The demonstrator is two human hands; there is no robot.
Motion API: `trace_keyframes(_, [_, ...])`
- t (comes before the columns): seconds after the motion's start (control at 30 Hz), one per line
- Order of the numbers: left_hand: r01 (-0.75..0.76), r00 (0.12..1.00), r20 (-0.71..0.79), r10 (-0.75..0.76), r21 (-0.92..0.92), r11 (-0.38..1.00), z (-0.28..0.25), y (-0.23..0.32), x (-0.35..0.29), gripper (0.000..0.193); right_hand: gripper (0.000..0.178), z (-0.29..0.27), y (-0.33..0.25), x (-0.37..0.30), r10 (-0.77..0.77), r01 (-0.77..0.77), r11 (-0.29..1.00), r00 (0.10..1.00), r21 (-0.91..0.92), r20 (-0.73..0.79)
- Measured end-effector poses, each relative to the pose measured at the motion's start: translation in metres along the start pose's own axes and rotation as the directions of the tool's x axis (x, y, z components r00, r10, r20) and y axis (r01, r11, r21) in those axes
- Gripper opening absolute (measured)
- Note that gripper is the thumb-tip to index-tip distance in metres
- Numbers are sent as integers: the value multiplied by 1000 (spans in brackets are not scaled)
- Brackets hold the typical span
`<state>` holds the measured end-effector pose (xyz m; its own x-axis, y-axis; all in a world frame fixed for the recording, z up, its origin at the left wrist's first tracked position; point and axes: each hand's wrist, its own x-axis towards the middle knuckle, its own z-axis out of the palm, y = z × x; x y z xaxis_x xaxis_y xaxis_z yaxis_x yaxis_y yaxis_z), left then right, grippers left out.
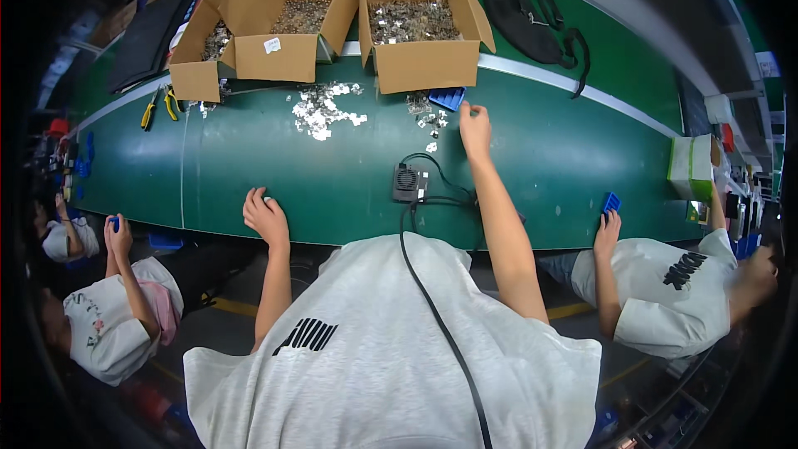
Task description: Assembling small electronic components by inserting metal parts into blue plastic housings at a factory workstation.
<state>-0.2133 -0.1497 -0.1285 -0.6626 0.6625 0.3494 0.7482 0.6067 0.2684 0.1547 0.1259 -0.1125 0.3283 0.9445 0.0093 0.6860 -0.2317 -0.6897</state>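
My right hand [475, 130] reaches forward over the green table, its fingers pinched at the right end of a small blue compartment tray [447, 98]. That tray sits against the front of a cardboard box [426, 67]. Small metal pieces [432, 120] lie scattered just left of my right hand. Near the table's front edge rests my left hand [266, 218], holding nothing, with its fingers loosely bent and apart. A larger spread of shiny metal pieces [322, 110] lies farther forward, between the two hands.
More open boxes of small parts, including one box [274, 58], stand at the back left. Yellow-handled pliers [149, 112] lie beside them. A black bag [524, 21] is at the back right. A cabled device [410, 183] sits before me. Co-workers sit on both sides; one hand [608, 231] touches a blue tray.
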Motion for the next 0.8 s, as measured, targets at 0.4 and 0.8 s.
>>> trace_keyframes(0.4, [18,1000,-5,-18,-50,999,-1,-2,1,27,24,-11,24,29,157,-206,804,978,557,135])
trace_keyframes(0.8, [12,1000,21,1,-587,809,-3,45,20,16,34,-105,40,-88,-146,-573,-578,774,581,617])
